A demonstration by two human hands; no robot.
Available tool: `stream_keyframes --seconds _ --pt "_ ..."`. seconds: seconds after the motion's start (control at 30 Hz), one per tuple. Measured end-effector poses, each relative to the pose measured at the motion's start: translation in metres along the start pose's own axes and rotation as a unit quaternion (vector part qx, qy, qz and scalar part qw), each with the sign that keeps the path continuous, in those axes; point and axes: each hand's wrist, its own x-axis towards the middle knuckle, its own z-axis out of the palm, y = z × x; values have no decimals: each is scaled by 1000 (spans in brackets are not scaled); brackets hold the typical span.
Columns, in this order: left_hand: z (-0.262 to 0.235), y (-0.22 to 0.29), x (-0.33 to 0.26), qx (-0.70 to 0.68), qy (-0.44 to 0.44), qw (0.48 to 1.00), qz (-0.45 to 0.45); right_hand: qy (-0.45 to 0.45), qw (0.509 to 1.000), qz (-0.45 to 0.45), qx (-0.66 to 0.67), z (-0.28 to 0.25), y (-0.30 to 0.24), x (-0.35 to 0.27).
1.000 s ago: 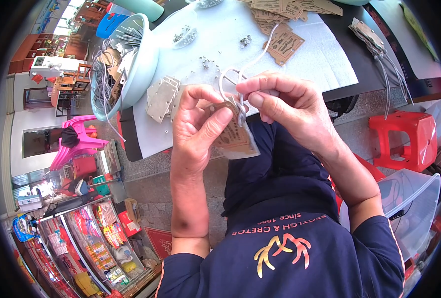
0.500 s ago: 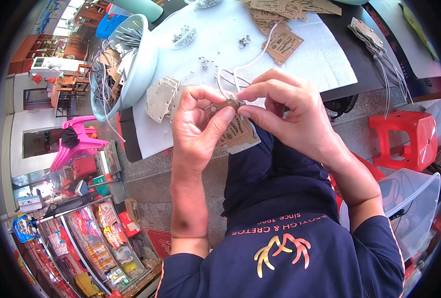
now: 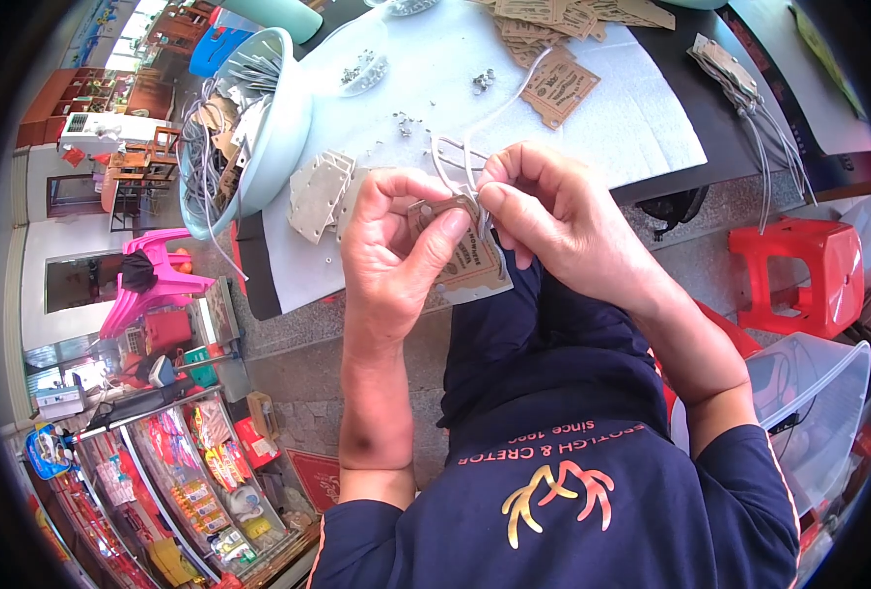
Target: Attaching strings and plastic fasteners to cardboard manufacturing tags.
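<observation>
My left hand (image 3: 393,245) grips a brown printed cardboard tag (image 3: 475,263) between thumb and fingers, its pale edge hanging low over my lap. At the tag's upper corner, my right hand (image 3: 553,211) pinches a white cord (image 3: 488,128) between thumb and forefinger. The cord loops up from the corner onto the table; how it passes through the tag is hidden by my fingers. Just left of my left hand lie pale cardboard pieces (image 3: 320,196) with small metal studs along their edges. Beyond the hands, a single brown tag (image 3: 559,88) rests on the white sheet.
A white foam sheet (image 3: 642,108) covers the dark table. Small metal rivets (image 3: 406,124) lie scattered on it. A pale blue basin (image 3: 283,128) of corded tags stands left. More brown tags (image 3: 544,12) pile up at the back; a corded bundle (image 3: 735,79) lies right. A red stool (image 3: 799,265) stands beside.
My right hand has shifted slightly, its thumb and forefinger now closer together on the cord at the tag's corner. My left hand keeps its grip on the tag.
</observation>
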Motion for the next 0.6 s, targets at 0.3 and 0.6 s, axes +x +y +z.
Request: stream_keyframes --seconds 0.3,0.6 --pt "-1 1 -1 -13 4 1000 4 -3 984 53 168 8 9 -3" --pt "-9 5 -3 6 -4 1000 11 -22 1000 9 -9 -9 -8 2"
